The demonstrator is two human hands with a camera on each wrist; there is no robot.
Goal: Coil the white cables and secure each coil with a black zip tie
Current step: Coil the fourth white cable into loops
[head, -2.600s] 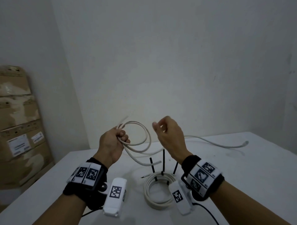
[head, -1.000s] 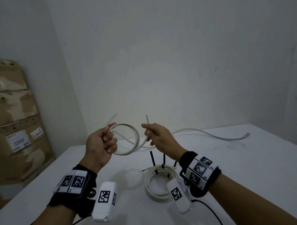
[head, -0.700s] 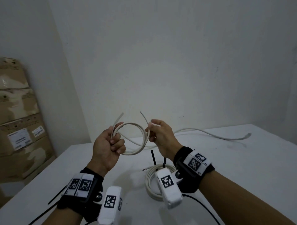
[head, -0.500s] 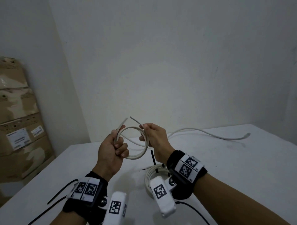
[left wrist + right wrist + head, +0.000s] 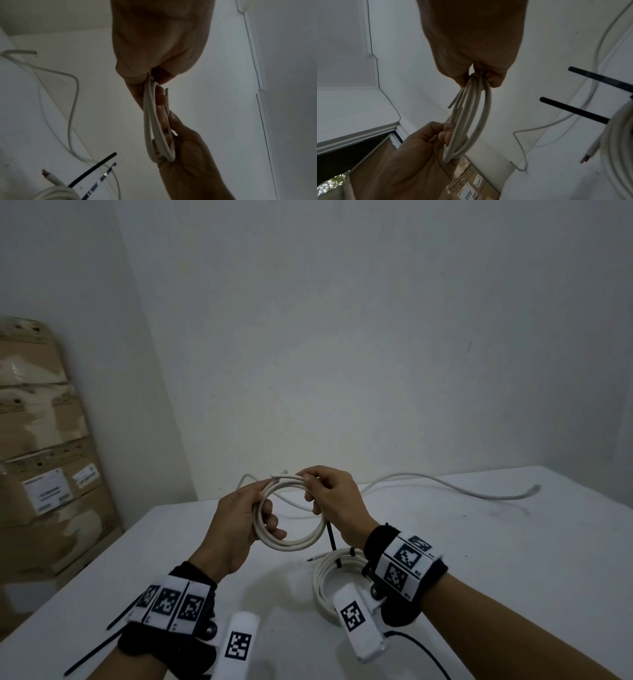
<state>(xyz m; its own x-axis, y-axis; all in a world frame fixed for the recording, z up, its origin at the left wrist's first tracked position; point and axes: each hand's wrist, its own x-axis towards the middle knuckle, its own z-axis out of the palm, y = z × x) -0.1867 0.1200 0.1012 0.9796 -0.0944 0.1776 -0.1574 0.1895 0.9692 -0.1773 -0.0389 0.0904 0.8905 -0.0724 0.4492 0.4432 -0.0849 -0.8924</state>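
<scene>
Here, held item: small white cable coil, several loops, raised above the table. Left hand, fingers curled through the ring, clamped on its left side. Right hand, fingers pinched together on the top right of the loops, beside a free cable end. Below, on the table: second white coil, black zip ties standing up from it. Farther back: loose white cable trailing right. Near left edge: black zip ties, lying flat. Left background: stacked cardboard boxes.
</scene>
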